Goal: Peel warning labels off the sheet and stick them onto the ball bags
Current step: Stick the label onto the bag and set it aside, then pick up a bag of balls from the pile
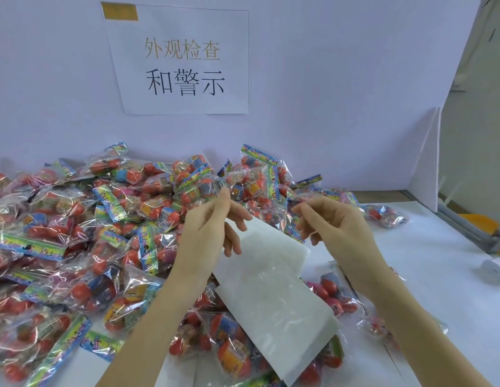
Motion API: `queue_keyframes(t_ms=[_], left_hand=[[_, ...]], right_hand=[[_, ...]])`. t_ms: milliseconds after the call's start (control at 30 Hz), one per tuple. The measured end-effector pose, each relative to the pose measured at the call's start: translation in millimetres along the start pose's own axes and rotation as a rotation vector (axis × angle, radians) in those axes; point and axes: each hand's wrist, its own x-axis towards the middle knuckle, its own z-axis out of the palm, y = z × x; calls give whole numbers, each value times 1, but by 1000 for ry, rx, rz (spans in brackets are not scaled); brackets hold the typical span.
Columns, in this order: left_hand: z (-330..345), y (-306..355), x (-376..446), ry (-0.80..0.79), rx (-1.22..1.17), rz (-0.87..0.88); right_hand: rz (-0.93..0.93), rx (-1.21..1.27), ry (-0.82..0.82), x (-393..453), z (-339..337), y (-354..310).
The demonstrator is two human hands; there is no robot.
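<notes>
Dozens of ball bags are lying heaped across the left and middle of the white desk, a few more sitting under and right of the forearms. Label sheet is lying slanted on top of the pile, between the wrists, looking pale and glossy; individual labels are too faint to make out. Left hand is hovering over the sheet's top edge, thumb and forefinger meeting in a pinch, other fingers hanging loose; cannot tell what it's holding, maybe a clear label. Right hand is raised just beside it, fingers curled, fingertips seemingly nipping crinkled film of a bag.

Judgement: peeling step going on; best lifting one corner slowly, keeping the sticky side off fingers, flattening bag film before pressing.

Room: pale wall backing the desk, paper sign with Chinese print hanging taped on it, white partition panel standing at right, small white roll sitting by the right edge.
</notes>
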Motion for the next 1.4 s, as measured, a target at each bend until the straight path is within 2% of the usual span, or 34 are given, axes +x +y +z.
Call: queue_keyframes(t_ms=[67, 167, 267, 333, 400, 500, 633, 733, 800, 933, 1067, 1233, 1400], left_hand=[[0, -2, 1, -3, 26, 3], [-1, -4, 2, -19, 65, 6], [0, -7, 3, -30, 98, 18], [0, -9, 3, -39, 112, 22], [-1, -10, 4, -44, 118, 19], [1, -11, 5, -51, 113, 16], [-2, -13, 7, -60, 133, 23], [-2, -15, 6, -76, 190, 25], [-1, -17, 6, -75, 230, 33], [3, -21, 6, -126, 364, 52], [7, -20, 0, -179, 354, 15], [9, -11, -3, -194, 216, -33], [10, -6, -4, -182, 129, -87]], right_hand=[[35, -348, 20, 2, -2, 9], [70, -773, -61, 4, -8, 22], [152, -999, -345, 2, -6, 28], [215, -1038, -511, -1, 0, 31], [210, -985, -513, -1, 6, 34], [195, -841, -250, 0, 8, 35], [202, -655, -59, 1, 6, 38], [72, -496, 163, 3, 2, 32], [-24, -378, 245, 4, 1, 23], [-158, -104, 258, 2, 0, 3], [-223, 38, 219, -3, 0, -9], [-131, 331, 92, -5, 4, -15], [-8, 474, 48, -5, 6, -15]])
